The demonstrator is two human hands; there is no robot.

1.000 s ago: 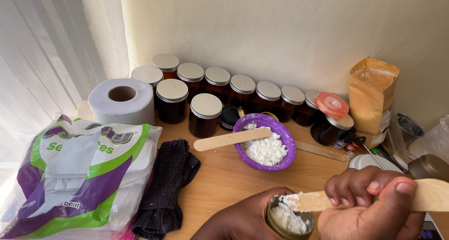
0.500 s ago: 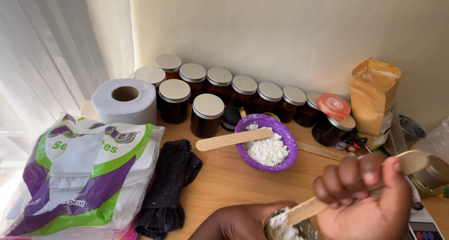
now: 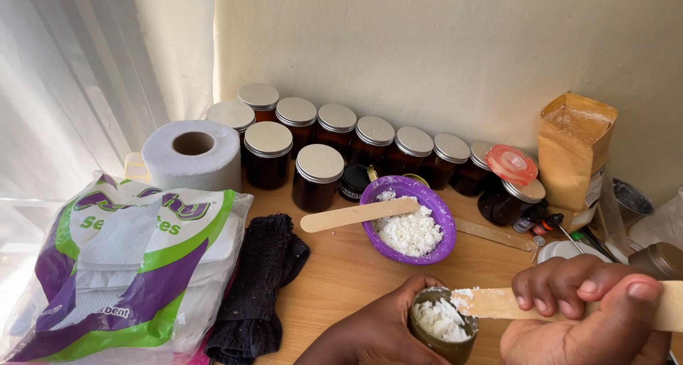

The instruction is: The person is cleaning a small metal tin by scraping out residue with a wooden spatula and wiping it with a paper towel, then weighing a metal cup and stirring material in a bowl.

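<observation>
My left hand (image 3: 373, 333) grips a small round metal tin (image 3: 442, 324) at the bottom of the view; the tin holds white crumbly flakes. My right hand (image 3: 587, 319) holds a flat wooden stick (image 3: 498, 303) nearly level, its flake-covered tip resting over the tin's rim. Behind them stands a purple bowl (image 3: 440, 215) of the same white flakes, with a second wooden stick (image 3: 356, 214) lying across its left rim.
Several dark amber jars with metal lids (image 3: 319, 176) line the wall. A toilet roll (image 3: 192, 154), a plastic pack of serviettes (image 3: 121, 265) and a black cloth (image 3: 260, 279) lie left. A brown paper bag (image 3: 575, 151), a red-lidded jar (image 3: 511, 187) and small tins (image 3: 658, 260) stand right.
My right hand has lowered the stick from a steep tilt back to nearly level over the tin. The tin, cut off by the frame's bottom edge half a second ago, shows fuller.
</observation>
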